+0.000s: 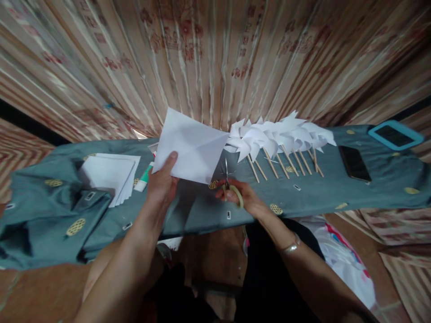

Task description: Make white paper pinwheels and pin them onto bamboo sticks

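Observation:
My left hand (164, 172) grips a white sheet of paper (191, 143) by its near left corner, thumb on top, holding it up above the cloth. Faint crease lines cross the sheet. My right hand (237, 195) is closed round the yellow-green handles of a pair of scissors (239, 197), whose blades point away from me. The blades are just right of the paper's edge, apart from it. Beyond them, several white paper pinwheels (276, 137) on wooden sticks lie overlapping in a row.
A grey-green patterned cloth (188, 206) covers the narrow table. On its left lie a stack of white paper (111, 172) and a green-and-white tube (144, 178). A black phone (354, 162) and a blue-framed tablet (395, 134) lie at the right. A striped curtain (215, 63) hangs behind.

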Demonstrator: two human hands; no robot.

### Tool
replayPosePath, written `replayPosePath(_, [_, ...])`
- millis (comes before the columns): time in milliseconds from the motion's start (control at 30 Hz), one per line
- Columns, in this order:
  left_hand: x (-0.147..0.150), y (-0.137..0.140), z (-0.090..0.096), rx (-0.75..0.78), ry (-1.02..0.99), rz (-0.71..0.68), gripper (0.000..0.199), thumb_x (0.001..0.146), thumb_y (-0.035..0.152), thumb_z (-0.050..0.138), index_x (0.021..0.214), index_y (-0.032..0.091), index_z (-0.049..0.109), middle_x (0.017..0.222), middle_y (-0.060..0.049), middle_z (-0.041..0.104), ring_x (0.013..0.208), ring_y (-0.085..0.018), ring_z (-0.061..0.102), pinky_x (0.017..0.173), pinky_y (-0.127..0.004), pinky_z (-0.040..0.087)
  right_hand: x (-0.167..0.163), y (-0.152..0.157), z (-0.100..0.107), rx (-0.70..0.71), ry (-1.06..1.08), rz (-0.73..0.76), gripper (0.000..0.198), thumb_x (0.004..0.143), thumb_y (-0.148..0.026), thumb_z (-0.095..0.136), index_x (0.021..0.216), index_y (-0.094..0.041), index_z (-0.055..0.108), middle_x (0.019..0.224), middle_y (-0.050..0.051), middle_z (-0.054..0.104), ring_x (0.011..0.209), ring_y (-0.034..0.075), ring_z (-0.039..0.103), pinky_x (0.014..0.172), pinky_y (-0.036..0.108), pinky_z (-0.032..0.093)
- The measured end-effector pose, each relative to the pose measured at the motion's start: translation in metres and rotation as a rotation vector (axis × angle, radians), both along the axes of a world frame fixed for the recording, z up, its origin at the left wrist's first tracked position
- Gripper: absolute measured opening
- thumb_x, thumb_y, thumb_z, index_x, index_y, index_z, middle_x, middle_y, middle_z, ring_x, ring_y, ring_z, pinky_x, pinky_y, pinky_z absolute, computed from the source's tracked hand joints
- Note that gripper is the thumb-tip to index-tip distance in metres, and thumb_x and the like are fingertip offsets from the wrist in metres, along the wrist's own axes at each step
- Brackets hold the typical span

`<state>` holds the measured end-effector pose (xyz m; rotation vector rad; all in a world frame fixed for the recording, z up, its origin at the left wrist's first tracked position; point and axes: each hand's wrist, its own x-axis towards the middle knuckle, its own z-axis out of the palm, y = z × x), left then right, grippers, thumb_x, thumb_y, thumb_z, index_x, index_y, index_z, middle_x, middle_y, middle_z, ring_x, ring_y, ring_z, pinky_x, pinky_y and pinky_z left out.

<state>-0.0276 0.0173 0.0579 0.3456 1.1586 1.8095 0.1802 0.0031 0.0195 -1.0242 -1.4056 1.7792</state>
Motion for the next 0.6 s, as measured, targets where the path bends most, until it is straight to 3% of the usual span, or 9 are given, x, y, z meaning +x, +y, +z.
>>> replayPosePath(167, [-0.007, 0.004, 0.006, 0.004, -0.005, 0.037, 0.026, 0.080, 0.006, 0.068, 0.101, 0.022, 0.071, 0.107, -0.004, 0.077, 0.112, -0.020, 0.068, 0.089, -0.030, 0.059, 0.006, -0.012, -0.005, 0.077, -0.139, 0.264, 0.058, 0.071, -0.062, 0.075, 0.104, -0.015, 0.066, 0.081, 0.004, 0.068, 0.066, 0.012, 0.054, 0.059, 0.026, 0.041])
replayPosePath(300, [-0.004, 0.005, 0.002, -0.046, -0.011, 0.014, 0.024, 0.080, 0.008, 0.070, 0.099, 0.023, 0.069, 0.103, -0.003, 0.077, 0.111, -0.022, 0.069, 0.086, -0.035, 0.062, 0.005, -0.014, -0.005, 0.056, -0.143, 0.290, 0.063, 0.069, -0.068, 0.074, 0.101, -0.014, 0.068, 0.079, 0.004, 0.068, 0.064, 0.011, 0.052, 0.056, 0.024, 0.038])
replayPosePath(600, [0.002, 0.003, -0.003, 0.000, -0.032, -0.019, 0.013, 0.080, 0.006, 0.069, 0.088, 0.017, 0.069, 0.091, -0.005, 0.077, 0.104, -0.020, 0.072, 0.089, -0.033, 0.061, 0.002, -0.012, -0.004, 0.021, -0.132, 0.275, 0.065, 0.066, -0.069, 0.075, 0.100, -0.014, 0.068, 0.077, 0.003, 0.068, 0.062, 0.011, 0.052, 0.056, 0.025, 0.038])
